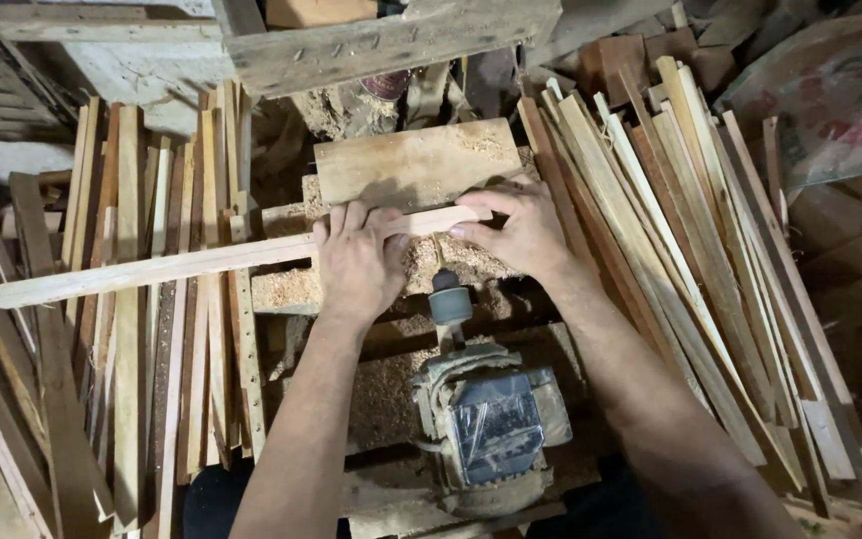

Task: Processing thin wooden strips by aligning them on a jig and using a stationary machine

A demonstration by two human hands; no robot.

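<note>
A long thin wooden strip (pixel 152 269) lies crosswise over a sawdust-covered work surface (pixel 291 289). My left hand (pixel 356 260) presses down on the strip near its middle. My right hand (pixel 516 230) grips the strip's right end with fingers curled over it. Just behind the strip sits a flat wooden block (pixel 416 160). Below my hands is a grey electric motor (pixel 486 424) whose shaft (pixel 448 299) points up toward the strip.
Piles of cut wooden slats lie on the left (pixel 142 329) and fan out on the right (pixel 690 269). A heavy wooden beam (pixel 391 45) crosses the top. A printed sack (pixel 830 100) sits at the upper right. Sawdust covers the bench.
</note>
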